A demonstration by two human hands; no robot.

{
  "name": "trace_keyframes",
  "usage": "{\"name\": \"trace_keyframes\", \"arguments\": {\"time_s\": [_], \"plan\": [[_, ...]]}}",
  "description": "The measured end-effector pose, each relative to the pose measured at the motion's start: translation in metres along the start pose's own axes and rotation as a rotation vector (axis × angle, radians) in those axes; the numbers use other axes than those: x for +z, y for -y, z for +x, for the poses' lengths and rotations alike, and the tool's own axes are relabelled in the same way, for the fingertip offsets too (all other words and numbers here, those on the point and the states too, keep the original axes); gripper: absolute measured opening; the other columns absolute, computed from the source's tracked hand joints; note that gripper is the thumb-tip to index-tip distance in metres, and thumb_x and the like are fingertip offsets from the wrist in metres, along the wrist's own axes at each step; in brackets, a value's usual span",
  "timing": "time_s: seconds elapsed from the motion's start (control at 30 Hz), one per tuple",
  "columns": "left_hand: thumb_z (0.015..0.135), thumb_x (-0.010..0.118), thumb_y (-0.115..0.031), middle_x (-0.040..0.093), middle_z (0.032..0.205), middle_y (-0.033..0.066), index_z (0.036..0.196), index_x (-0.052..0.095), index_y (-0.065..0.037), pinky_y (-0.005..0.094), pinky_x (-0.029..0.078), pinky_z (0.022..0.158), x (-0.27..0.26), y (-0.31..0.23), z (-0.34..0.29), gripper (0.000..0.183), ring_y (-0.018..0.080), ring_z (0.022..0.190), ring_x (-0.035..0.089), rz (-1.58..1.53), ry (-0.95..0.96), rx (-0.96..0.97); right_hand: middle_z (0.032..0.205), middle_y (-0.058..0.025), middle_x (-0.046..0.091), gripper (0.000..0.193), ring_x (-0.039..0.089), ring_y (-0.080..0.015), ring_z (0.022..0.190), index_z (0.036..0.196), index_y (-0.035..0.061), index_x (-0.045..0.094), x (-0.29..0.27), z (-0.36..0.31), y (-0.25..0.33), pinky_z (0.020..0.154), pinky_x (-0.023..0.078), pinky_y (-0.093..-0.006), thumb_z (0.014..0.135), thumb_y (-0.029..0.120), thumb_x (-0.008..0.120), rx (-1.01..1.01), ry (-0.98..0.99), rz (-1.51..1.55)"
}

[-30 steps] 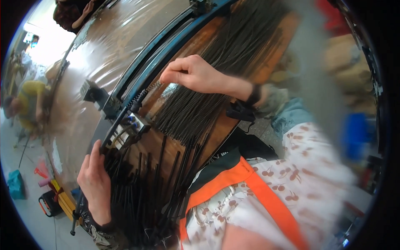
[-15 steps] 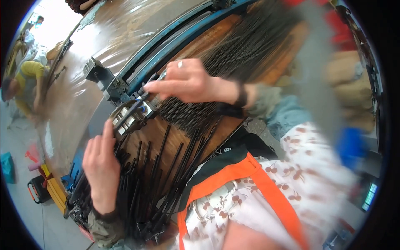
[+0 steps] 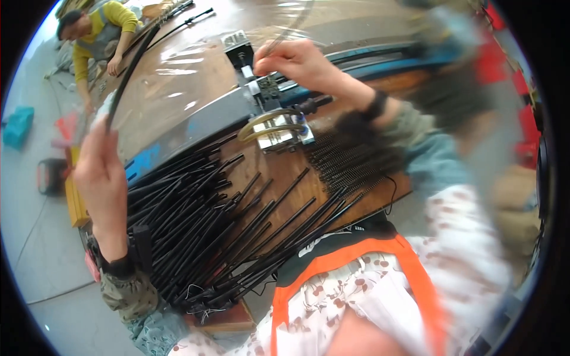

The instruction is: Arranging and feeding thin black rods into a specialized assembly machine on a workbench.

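Raised at the left, my left hand is closed around one end of a long black tube, which slants up and away over the table. My right hand has its thumb and fingers pinched together just above a metal clamping fixture with yellowish hoses. A thin, blurred strand rises from those fingertips; its kind is unclear. Below the fixture lies a heap of black tubes. Dark coiled springs lie in a row to the right, partly behind my right forearm.
A blue rail runs rightward from the fixture along the wooden table. Clear plastic film covers the far part. At the far left a person in a yellow top bends by the table. A yellow bar stands near my left wrist.
My left hand has moved from beside the fixture out to the left, now with a black tube in it. My right hand has shifted to above the fixture. The whole view has turned.
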State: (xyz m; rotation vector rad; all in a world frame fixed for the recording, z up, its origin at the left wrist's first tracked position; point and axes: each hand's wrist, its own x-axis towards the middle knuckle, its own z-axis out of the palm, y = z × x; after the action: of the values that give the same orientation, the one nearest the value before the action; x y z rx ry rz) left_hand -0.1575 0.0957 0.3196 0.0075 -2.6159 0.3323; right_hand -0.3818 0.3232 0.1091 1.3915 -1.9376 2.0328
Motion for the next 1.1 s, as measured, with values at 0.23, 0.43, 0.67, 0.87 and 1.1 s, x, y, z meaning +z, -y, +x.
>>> {"name": "trace_keyframes", "arguments": {"time_s": [0.23,0.43,0.67,0.87,1.1], "plan": [[0.095,0.059,-0.001,0.061,0.086,0.0193,0.123,0.062,-0.002,0.0335,0.049,0.069,-0.003,0.052,-0.085,0.029,0.0284,0.072,0.059,-0.115,0.012,-0.164,0.079,-0.0077,0.073,0.018,0.07,-0.0145,0.073,0.098,0.0083,0.074,0.036,0.039,0.009,0.069,0.054,-0.0286,0.091,0.025,0.07,-0.089,0.123,-0.106],[0.096,0.06,-0.004,0.063,0.089,0.0202,0.123,0.063,-0.002,0.0354,0.049,0.069,0.005,0.12,-0.113,0.027,0.0295,0.073,0.061,-0.217,-0.043,-0.151,0.078,-0.0058,0.071,0.016,0.068,-0.0133,0.074,0.098,0.0028,0.068,0.105,0.082,0.036,0.068,0.053,-0.0285,0.094,0.018,0.066,-0.083,0.271,-0.138],[0.094,0.062,-0.006,0.062,0.087,0.0177,0.124,0.063,-0.01,0.0386,0.048,0.067,0.029,0.13,-0.118,0.03,0.0361,0.073,0.059,-0.223,0.022,-0.169,0.082,-0.0079,0.069,0.006,0.068,-0.0275,0.082,0.092,0.0084,0.064,0.096,0.068,0.026,0.08,0.046,-0.0379,0.087,0.008,0.062,-0.352,0.334,-0.907],[0.094,0.06,-0.019,0.064,0.087,0.0127,0.124,0.065,-0.02,0.0431,0.051,0.065,0.077,0.134,-0.108,0.03,0.0354,0.077,0.064,-0.188,0.184,-0.108,0.087,-0.0013,0.071,0.024,0.063,-0.0246,0.096,0.094,0.013,0.067,-0.114,-0.023,0.016,0.103,0.034,-0.0418,0.078,-0.003,0.06,-0.258,0.168,-1.24],[0.094,0.059,-0.021,0.063,0.081,0.0142,0.1,0.064,-0.01,0.0431,0.054,0.065,0.184,0.03,-0.023,0.013,0.0357,0.076,0.065,-0.428,0.061,0.179,0.084,-0.0131,0.062,0.006,0.058,-0.0306,0.088,0.093,0.0031,0.064,-0.16,-0.062,0.046,0.08,0.045,-0.0407,0.089,0.004,0.06,-0.014,0.043,-1.153]]}}
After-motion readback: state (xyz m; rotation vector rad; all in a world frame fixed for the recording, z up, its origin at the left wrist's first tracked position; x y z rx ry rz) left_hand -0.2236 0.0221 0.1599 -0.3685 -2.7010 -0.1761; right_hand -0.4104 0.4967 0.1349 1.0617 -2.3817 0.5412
